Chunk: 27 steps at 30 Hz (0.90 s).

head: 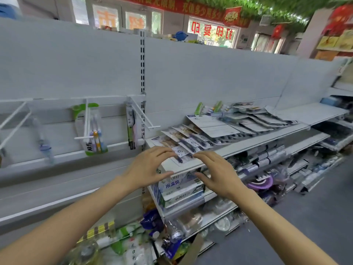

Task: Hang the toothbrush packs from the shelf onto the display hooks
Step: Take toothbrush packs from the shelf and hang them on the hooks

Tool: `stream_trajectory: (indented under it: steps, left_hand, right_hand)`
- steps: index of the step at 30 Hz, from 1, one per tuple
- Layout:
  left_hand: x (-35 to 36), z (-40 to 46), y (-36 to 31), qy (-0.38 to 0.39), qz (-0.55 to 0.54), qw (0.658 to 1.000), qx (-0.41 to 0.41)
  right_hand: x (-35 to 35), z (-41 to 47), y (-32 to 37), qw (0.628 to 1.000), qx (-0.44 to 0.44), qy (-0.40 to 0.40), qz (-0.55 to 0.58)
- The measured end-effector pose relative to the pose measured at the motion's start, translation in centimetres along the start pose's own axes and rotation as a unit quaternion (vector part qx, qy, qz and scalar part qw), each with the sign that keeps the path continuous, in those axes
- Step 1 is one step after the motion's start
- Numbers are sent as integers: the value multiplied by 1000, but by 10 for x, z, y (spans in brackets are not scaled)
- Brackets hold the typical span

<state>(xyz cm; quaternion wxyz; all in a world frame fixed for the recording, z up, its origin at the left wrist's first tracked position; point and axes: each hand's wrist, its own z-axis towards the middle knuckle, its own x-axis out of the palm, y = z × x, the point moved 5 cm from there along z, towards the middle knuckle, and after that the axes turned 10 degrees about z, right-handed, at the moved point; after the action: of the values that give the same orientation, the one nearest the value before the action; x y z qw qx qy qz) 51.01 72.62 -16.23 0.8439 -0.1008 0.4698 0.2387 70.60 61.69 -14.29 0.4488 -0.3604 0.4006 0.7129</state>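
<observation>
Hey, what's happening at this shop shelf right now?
A person is restocking toothbrushes. Both bare hands, the left hand and the right hand, reach with relaxed fingers toward the nearest card-backed toothbrush pack in a fanned row lying flat on the white metal shelf; neither has a grip on it yet. On the left, the white wire display hooks already carry a green-topped multicolour toothbrush pack and a slim dark toothbrush pack.

toothpaste boxes (179,190) sitting stacked on lower shelf | purple round item (261,183) lying right of them | red banner (172,4) hanging overhead
</observation>
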Motion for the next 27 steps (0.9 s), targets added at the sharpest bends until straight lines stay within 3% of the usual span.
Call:
stream_trajectory:
  steps: [12,21,27]
  left_hand:
    - [75,125,24,29,-36,999,0]
    - [125,205,39,33,-42,992,-116]
    - [168,253,54,69,-25,967,-243]
  right_hand:
    - [-22,48,-130,997,66,-3,-33]
    - [-46,105,-252,995,89,-11,-51]
    - [-50,148,-346,990,134,8,-42]
